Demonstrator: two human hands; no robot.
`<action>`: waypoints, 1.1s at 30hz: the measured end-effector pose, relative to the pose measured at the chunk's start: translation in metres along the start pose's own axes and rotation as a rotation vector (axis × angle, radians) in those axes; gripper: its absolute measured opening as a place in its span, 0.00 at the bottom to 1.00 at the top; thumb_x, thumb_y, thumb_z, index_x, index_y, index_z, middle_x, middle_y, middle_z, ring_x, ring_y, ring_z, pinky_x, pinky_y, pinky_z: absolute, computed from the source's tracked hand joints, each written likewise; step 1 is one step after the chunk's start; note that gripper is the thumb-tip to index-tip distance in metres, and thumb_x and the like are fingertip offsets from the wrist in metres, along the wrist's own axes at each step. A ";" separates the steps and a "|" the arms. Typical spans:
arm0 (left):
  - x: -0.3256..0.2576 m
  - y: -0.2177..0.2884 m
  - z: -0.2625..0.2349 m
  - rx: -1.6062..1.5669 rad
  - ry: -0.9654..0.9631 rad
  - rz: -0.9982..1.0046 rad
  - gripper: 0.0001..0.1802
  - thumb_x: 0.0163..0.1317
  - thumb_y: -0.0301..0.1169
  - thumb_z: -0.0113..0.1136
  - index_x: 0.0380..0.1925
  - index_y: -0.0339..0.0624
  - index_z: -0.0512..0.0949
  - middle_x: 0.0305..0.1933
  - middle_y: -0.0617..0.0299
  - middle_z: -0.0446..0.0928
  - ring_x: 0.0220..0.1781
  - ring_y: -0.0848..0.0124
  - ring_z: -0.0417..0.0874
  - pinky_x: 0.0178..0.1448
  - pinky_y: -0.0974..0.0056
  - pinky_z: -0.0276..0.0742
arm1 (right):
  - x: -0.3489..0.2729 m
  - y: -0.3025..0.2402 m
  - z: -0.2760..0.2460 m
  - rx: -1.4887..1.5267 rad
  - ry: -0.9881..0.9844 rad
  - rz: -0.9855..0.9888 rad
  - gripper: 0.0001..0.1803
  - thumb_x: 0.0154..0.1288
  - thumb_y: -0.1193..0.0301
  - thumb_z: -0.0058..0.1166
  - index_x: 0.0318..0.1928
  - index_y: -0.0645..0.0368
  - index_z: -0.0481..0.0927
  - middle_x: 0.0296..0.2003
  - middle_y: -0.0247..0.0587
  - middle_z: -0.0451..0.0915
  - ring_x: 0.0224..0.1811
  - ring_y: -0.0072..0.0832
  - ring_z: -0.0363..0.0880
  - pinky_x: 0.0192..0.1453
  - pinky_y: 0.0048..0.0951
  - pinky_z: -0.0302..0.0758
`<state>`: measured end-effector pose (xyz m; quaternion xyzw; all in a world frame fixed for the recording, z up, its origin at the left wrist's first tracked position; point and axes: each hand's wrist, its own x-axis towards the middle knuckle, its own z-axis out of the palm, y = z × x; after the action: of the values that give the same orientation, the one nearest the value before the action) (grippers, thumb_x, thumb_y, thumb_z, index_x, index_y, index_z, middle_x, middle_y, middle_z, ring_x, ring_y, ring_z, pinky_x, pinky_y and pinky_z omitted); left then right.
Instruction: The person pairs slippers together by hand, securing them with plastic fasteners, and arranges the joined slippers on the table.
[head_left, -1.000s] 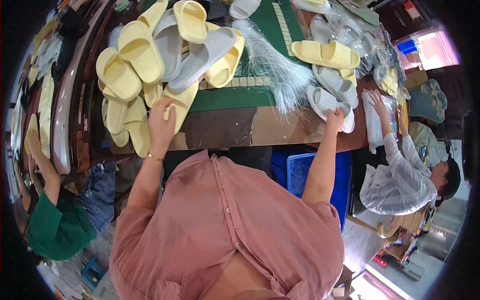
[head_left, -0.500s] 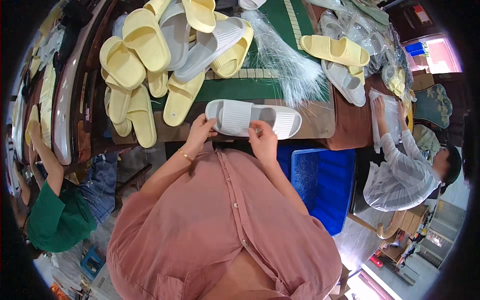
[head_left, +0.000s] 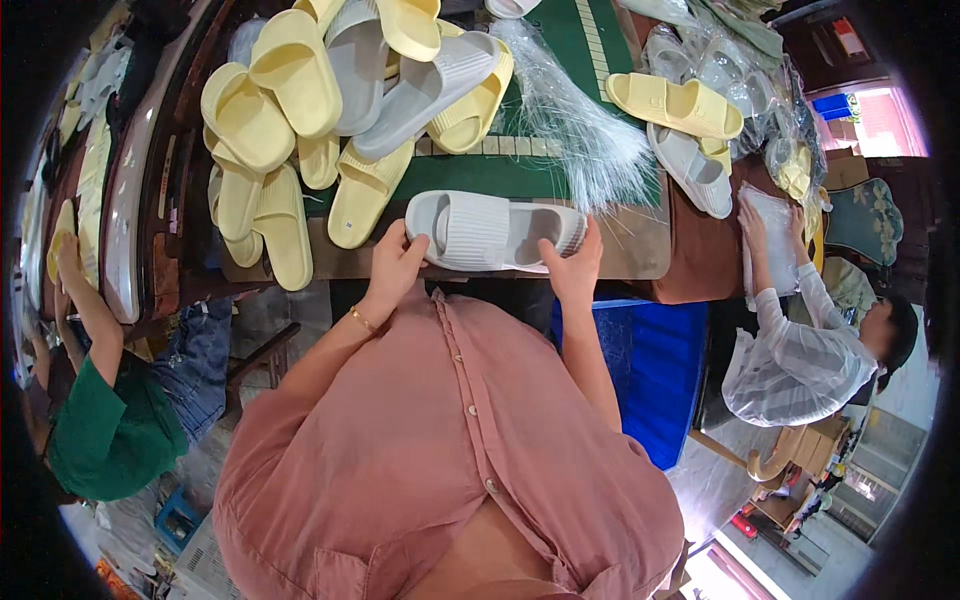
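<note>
A light grey slide slipper [head_left: 478, 228] lies sideways at the table's near edge, its broad ribbed strap toward the left and its heel to the right. My left hand [head_left: 398, 264] pinches its left end, thumb against the near side. Around the heel end closes my right hand [head_left: 574, 262], with the thumb over the near rim and fingers on the outer side. Beyond it, to the left, is a heap of pale yellow slippers [head_left: 297, 72] and grey slippers [head_left: 428, 92]. A bundle of clear plastic strands [head_left: 590, 130] lies past the held slipper.
A blue bin [head_left: 655, 375] stands below the table edge at right. Yellow and grey slippers [head_left: 690, 170] lie at the right near clear plastic bags [head_left: 725, 75]. One co-worker [head_left: 800, 355] handles clear wrapping at right; another in green [head_left: 115, 430] works at left.
My right hand has moved right, from the slipper's middle to its heel end, and now grips it. The slipper has shifted slightly left. My left hand stays at the left end.
</note>
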<state>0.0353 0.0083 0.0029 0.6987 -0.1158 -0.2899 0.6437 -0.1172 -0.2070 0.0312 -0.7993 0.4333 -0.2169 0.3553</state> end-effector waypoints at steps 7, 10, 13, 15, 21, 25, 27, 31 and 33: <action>0.008 0.087 -0.046 0.548 0.322 0.300 0.11 0.63 0.26 0.49 0.44 0.33 0.70 0.37 0.46 0.76 0.37 0.57 0.78 0.42 0.60 0.73 | 0.041 0.059 -0.062 -0.120 0.324 -0.081 0.43 0.40 0.76 0.61 0.62 0.69 0.61 0.55 0.61 0.66 0.60 0.52 0.63 0.67 0.44 0.57; 0.023 0.104 -0.083 0.469 0.243 0.501 0.15 0.63 0.26 0.48 0.50 0.34 0.69 0.42 0.46 0.76 0.42 0.54 0.79 0.47 0.59 0.73 | 0.044 0.048 -0.100 -0.264 0.363 -0.273 0.43 0.38 0.79 0.56 0.62 0.64 0.62 0.57 0.59 0.66 0.59 0.57 0.63 0.65 0.49 0.58; 0.037 0.124 -0.084 0.609 0.176 0.632 0.19 0.64 0.24 0.47 0.55 0.37 0.68 0.46 0.46 0.77 0.47 0.52 0.78 0.51 0.58 0.72 | 0.045 0.027 -0.099 -0.320 0.170 -0.454 0.43 0.35 0.80 0.54 0.61 0.62 0.63 0.57 0.55 0.67 0.59 0.55 0.63 0.64 0.49 0.58; 0.048 0.131 -0.061 0.651 0.005 0.615 0.20 0.64 0.25 0.48 0.56 0.40 0.68 0.50 0.46 0.75 0.51 0.51 0.77 0.53 0.58 0.72 | 0.047 0.010 -0.073 -0.312 0.044 -0.517 0.43 0.35 0.77 0.57 0.61 0.56 0.66 0.59 0.51 0.66 0.61 0.51 0.62 0.67 0.46 0.56; 0.087 0.047 0.007 0.803 -0.147 0.624 0.25 0.61 0.34 0.54 0.58 0.39 0.67 0.55 0.45 0.71 0.55 0.48 0.72 0.59 0.53 0.68 | 0.031 -0.009 0.022 -0.340 -0.336 -0.579 0.43 0.42 0.69 0.62 0.64 0.49 0.63 0.64 0.49 0.59 0.68 0.51 0.52 0.69 0.50 0.52; 0.057 0.016 0.021 0.860 -0.049 0.632 0.28 0.56 0.36 0.60 0.56 0.37 0.67 0.58 0.45 0.67 0.58 0.48 0.68 0.62 0.52 0.64 | 0.019 0.012 0.038 -0.255 -0.409 -0.430 0.43 0.45 0.66 0.63 0.65 0.47 0.61 0.66 0.49 0.56 0.69 0.53 0.50 0.69 0.52 0.53; 0.037 -0.005 0.020 0.847 0.000 0.591 0.28 0.54 0.36 0.61 0.55 0.37 0.68 0.58 0.45 0.67 0.58 0.48 0.67 0.62 0.52 0.64 | 0.015 0.014 0.038 -0.265 -0.389 -0.444 0.42 0.47 0.64 0.63 0.65 0.49 0.61 0.66 0.50 0.56 0.70 0.54 0.48 0.70 0.52 0.53; 0.012 -0.011 0.025 0.854 0.036 0.667 0.28 0.50 0.35 0.64 0.52 0.39 0.70 0.58 0.49 0.67 0.60 0.50 0.66 0.62 0.52 0.63 | 0.021 0.017 0.045 0.026 -0.422 -0.510 0.35 0.49 0.63 0.62 0.60 0.54 0.68 0.61 0.51 0.64 0.66 0.51 0.57 0.67 0.48 0.58; 0.010 -0.008 0.028 0.857 0.060 0.633 0.28 0.48 0.35 0.65 0.51 0.39 0.71 0.58 0.50 0.66 0.61 0.51 0.65 0.63 0.52 0.62 | 0.030 0.005 0.047 0.021 -0.464 -0.559 0.26 0.52 0.65 0.61 0.52 0.58 0.75 0.55 0.52 0.71 0.60 0.45 0.67 0.64 0.39 0.63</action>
<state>0.0260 -0.0190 -0.0073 0.8379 -0.4105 0.0120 0.3595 -0.0736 -0.2165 -0.0021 -0.9110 0.1038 -0.1230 0.3796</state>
